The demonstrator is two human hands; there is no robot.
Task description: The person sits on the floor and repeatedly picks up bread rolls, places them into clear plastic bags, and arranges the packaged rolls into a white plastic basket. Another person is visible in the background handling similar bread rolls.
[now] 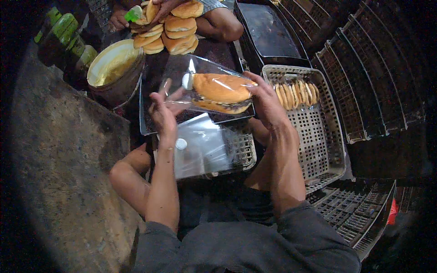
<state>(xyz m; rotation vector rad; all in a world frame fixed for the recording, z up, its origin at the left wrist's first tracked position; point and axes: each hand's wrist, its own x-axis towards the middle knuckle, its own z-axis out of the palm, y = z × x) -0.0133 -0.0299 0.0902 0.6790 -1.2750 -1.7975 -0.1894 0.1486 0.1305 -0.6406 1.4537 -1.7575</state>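
My right hand (268, 99) grips the right end of a clear plastic bag (218, 63) with a split bun (222, 87) inside. A dark filling shows along the bun's cut side, and the bag bears a round white mark. My left hand (165, 111) is at the bag's other end, thumb and fingers apart, some fingers seen through the film. I cannot tell whether they touch it. Below lies a stack of flat clear bags (201, 146) with a white round mark, resting over a pale plastic crate (246, 150). Behind the bun is a dark baking tray (153, 78).
Across the tray, another person's hands (164, 10) hold a bun and a green-handled tool beside stacked buns (181, 29). A bucket (114, 71) with yellow spread stands left. Packed buns (297, 94) sit in a perforated basket (310, 136) at right, near dark trays (268, 29) and crates (358, 204).
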